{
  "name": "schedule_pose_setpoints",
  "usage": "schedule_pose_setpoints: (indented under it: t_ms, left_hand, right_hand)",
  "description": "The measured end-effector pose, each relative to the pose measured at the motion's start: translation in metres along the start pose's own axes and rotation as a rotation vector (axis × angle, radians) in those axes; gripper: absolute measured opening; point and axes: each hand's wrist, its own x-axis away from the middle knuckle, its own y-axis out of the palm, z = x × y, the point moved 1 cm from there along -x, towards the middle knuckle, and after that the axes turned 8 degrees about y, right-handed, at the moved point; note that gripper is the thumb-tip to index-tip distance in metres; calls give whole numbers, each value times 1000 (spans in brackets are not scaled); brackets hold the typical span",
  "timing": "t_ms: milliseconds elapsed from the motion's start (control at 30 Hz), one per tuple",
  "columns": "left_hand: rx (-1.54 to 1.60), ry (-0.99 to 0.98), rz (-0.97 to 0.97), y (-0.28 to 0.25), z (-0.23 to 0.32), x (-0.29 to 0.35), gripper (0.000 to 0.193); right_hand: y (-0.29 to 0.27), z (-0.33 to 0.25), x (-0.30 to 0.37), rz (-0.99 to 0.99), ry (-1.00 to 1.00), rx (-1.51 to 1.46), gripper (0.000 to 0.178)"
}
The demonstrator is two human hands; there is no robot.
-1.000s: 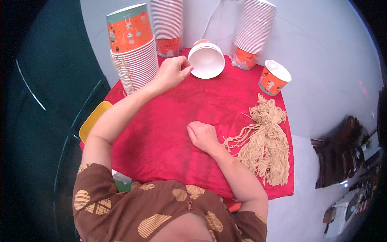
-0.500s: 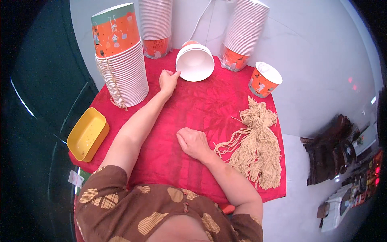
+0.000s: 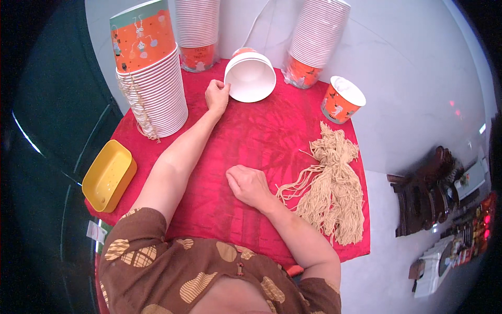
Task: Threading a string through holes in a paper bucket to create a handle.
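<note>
A paper bucket (image 3: 250, 79), white inside, lies on its side at the back of the table with its mouth toward me. My left hand (image 3: 217, 97) is closed at the left part of its rim, fingertips pinching the edge. Nearer to me, my right hand (image 3: 250, 186) rests on the red cloth (image 3: 235, 141) with its fingers curled in. No object shows in it. A bundle of beige cords (image 3: 337, 188) lies to the right of that hand, loose strands trailing toward the wrist.
At the left stands a tall stack of nested buckets (image 3: 157, 94) with cord hanging down its side, behind a yellow plastic tub (image 3: 111, 175). Two wrapped stacks, left (image 3: 197, 31) and right (image 3: 316, 39), rise at the back. One orange bucket (image 3: 340, 104) stands upright at right.
The whole view has shifted slightly. My left hand stays at the bucket's rim, its thumb now less outstretched. The right hand has hardly moved.
</note>
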Motion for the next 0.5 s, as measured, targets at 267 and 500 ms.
schedule_pose_setpoints:
  t_ms: [267,500]
  left_hand:
    - [-129,90,36,4,0,0,17]
    - [-120,87,-25,-8,14,4,15]
  right_hand:
    - [0,0,0,-23,31,-2,7]
    - [0,2,1,-21,20,5,7]
